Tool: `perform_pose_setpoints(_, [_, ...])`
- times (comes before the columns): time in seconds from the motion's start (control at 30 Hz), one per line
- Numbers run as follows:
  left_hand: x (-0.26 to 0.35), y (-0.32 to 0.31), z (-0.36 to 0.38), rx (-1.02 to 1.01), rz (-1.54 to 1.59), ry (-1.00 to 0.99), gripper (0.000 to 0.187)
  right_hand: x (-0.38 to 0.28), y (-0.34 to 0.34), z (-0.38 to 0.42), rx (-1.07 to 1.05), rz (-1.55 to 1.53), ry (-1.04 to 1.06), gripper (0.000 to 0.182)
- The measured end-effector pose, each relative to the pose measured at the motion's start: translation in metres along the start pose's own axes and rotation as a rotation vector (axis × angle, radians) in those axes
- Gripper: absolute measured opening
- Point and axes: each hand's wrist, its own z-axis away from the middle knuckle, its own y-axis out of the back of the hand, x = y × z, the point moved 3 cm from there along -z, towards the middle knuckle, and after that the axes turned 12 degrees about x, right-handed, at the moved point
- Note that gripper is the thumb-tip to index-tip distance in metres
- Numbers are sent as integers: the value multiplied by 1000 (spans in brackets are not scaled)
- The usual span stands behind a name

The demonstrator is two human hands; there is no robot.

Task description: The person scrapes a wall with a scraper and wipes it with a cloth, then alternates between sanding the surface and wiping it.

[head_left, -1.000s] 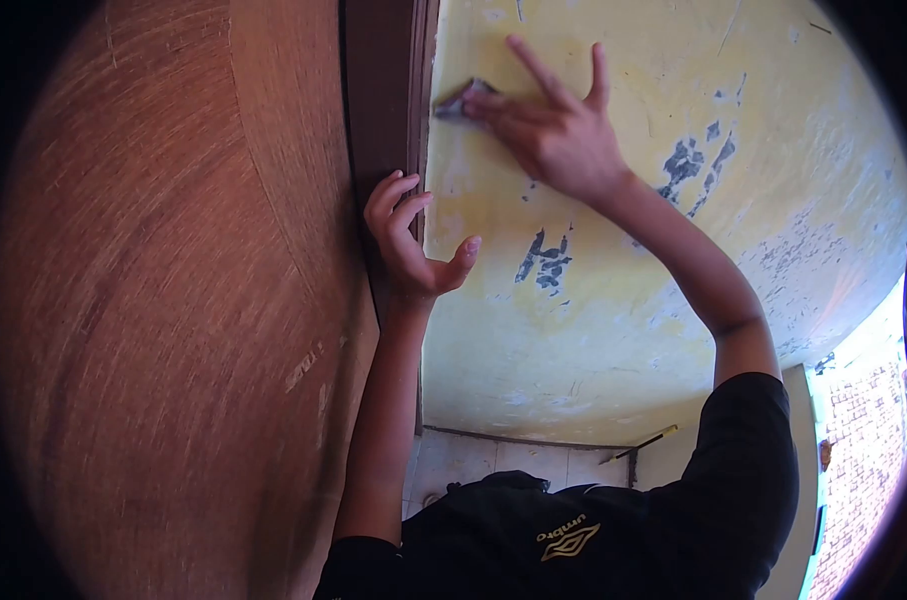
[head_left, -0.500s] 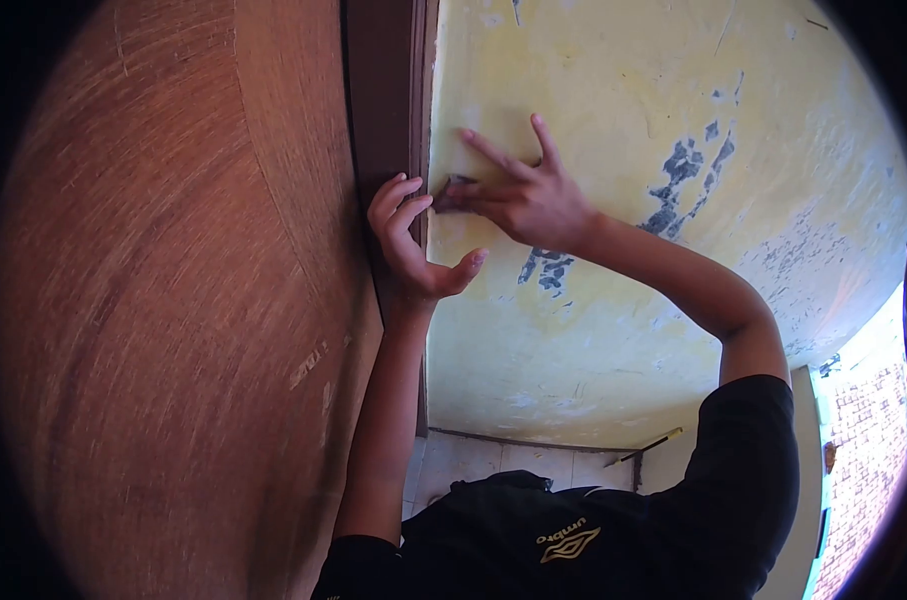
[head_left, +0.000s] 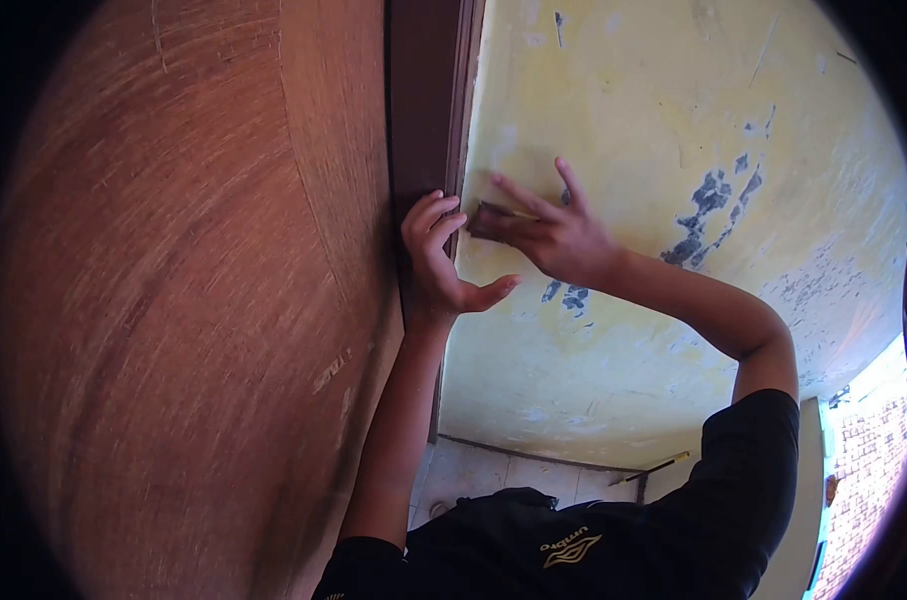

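Note:
My right hand [head_left: 576, 242] is at the yellow wall [head_left: 623, 90], with two fingers stretched apart and the others pressing a small dark piece of sandpaper [head_left: 486, 221] to the wall beside the door frame. My left hand [head_left: 439, 262] rests on the dark brown door frame [head_left: 428, 90]. Its fingers are bent against the frame's edge and its thumb sticks out towards the wall, with nothing held in it. The fingertips of both hands are close together but apart.
A brown wooden door [head_left: 193, 300] fills the left side. Grey patches of peeled paint [head_left: 708, 205] mark the wall. Below are floor tiles [head_left: 533, 475] and a thin yellow-and-black stick [head_left: 663, 465]. Bright brickwork [head_left: 863, 480] shows at the far right.
The whole view has shifted, so the door frame, wall and both hands appear further right and lower. My right hand keeps the sandpaper on the wall; my left stays on the frame.

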Motion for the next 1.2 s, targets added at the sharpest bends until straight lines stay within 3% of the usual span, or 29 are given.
perform_pose_setpoints(0.13, [-3, 0, 4, 17, 20, 17, 96, 78, 29, -31, 166, 162, -237, 29])
perform_pose_setpoints(0.23, [0, -5, 4, 36, -6, 0, 97, 33, 3, -12, 131, 183, -207, 29])
perform_pose_setpoints(0.27, [1, -5, 5, 49, -10, -1, 95, 7, -7, 6, 23, 56, -143, 29])
perform_pose_setpoints(0.43, [1, -3, 13, 4, -57, -11, 96, 49, 16, -18, 158, 125, -305, 30])
perform_pose_setpoints(0.57, [2, -3, 12, 6, -74, -33, 95, 11, -8, 2, 51, 92, -183, 24])
perform_pose_setpoints(0.63, [4, -3, 10, 1, -73, -28, 96, 24, -4, -2, -12, -105, -67, 35])
perform_pose_setpoints(0.77, [3, -1, 9, -23, -65, -23, 98, 35, 9, -22, 84, 185, -185, 35])
perform_pose_setpoints(0.8, [3, -2, 10, -16, -72, -15, 99, 9, -8, -5, 71, 170, -102, 35])
perform_pose_setpoints(0.83, [0, -4, 7, -13, -79, -15, 99, -15, -19, 17, -53, -14, -51, 35])
perform_pose_setpoints(0.93, [3, 0, 8, -49, -64, -7, 99, -5, -12, 17, -103, -145, 6, 33])
perform_pose_setpoints(1.1, [4, -1, 7, -70, -69, -27, 101, 33, 10, -5, 85, 150, -245, 35])
perform_pose_setpoints(1.17, [4, -2, 8, -51, -103, -49, 101, -22, -11, 20, 66, 68, -112, 33])
perform_pose_setpoints(1.2, [4, -1, 6, -46, -104, -55, 100, -53, -23, 45, -102, -154, -72, 37])
